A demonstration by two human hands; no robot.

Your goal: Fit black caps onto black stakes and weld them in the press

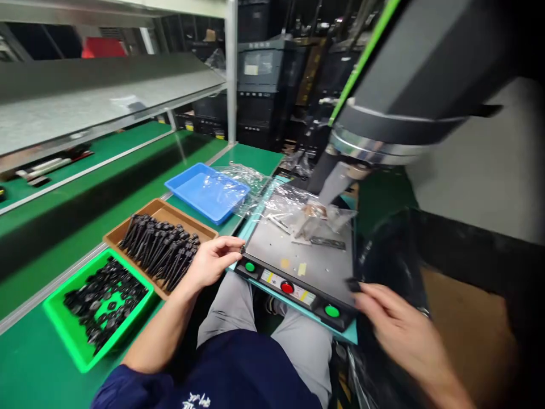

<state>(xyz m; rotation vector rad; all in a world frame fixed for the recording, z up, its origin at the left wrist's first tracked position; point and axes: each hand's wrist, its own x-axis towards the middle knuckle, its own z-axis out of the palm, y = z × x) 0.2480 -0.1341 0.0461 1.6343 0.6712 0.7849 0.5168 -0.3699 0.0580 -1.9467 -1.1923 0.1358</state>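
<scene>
My left hand is closed in a pinch at the left edge of the flat metal plate, with a small dark thing at its fingertips that I cannot make out. At the plate's right front corner, my right hand pinches a small black part. Along the plate's front edge runs a black control panel with a red button, one green button near my left hand and another green button nearer my right. Clear plastic film partly covers a metal fixture on the plate.
A green tray of small black parts and a brown tray of long black parts stand on the left. Behind them sits a blue tray partly under film. A large dark machine arm leans over the plate from the right.
</scene>
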